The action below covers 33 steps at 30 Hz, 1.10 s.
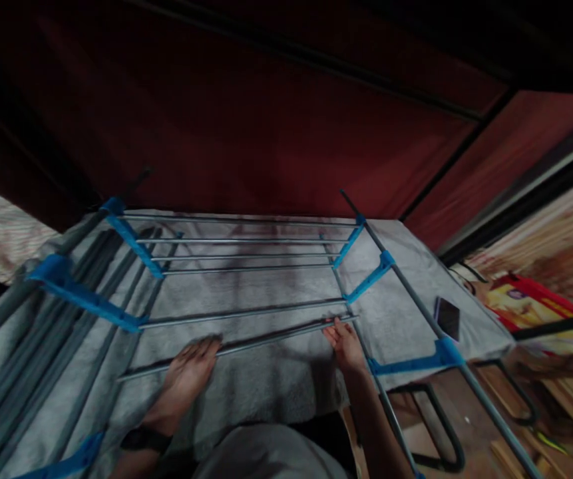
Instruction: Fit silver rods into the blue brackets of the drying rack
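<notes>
A loose grey metal rod (276, 337) slants across in front of me, its right end higher in view. My left hand (193, 362) is closed over the rod left of its middle, knuckles up, with a dark band on the wrist. Near the other end, my right hand (345, 340) grips the rod between thumb and fingers. Around both hands lies a rack of grey tubes with blue plastic brackets (86, 299). Several thin rods (246, 241) span between the left and right brackets at the far side, and one crossbar (246, 314) lies just beyond the held rod.
Several loose grey tubes (41, 359) lie on the left over the pale cloth (286, 286). A phone (447, 318) rests at the right. Beyond it is a red and yellow box (540, 306). Dark red panels (246, 120) rise behind the rack. A black metal frame (446, 426) stands at lower right.
</notes>
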Each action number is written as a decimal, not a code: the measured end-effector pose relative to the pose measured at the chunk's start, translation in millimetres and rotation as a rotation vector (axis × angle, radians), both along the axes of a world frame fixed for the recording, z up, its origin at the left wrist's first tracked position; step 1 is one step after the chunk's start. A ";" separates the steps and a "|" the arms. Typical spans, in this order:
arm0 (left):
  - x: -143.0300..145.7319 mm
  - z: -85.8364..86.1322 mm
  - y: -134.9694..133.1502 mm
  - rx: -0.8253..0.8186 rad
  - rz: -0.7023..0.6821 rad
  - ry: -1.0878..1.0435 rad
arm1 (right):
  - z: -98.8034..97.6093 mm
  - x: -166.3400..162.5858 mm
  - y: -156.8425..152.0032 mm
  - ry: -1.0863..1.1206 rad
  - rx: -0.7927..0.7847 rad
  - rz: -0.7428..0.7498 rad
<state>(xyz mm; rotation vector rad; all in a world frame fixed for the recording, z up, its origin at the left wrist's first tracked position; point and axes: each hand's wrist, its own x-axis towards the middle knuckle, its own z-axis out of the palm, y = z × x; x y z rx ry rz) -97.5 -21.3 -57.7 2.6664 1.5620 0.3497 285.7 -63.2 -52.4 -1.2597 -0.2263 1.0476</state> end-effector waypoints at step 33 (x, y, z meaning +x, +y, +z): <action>-5.9 -8.3 -3.0 0.145 -0.164 0.030 | -8.7 18.5 0.4 0.096 0.099 -0.098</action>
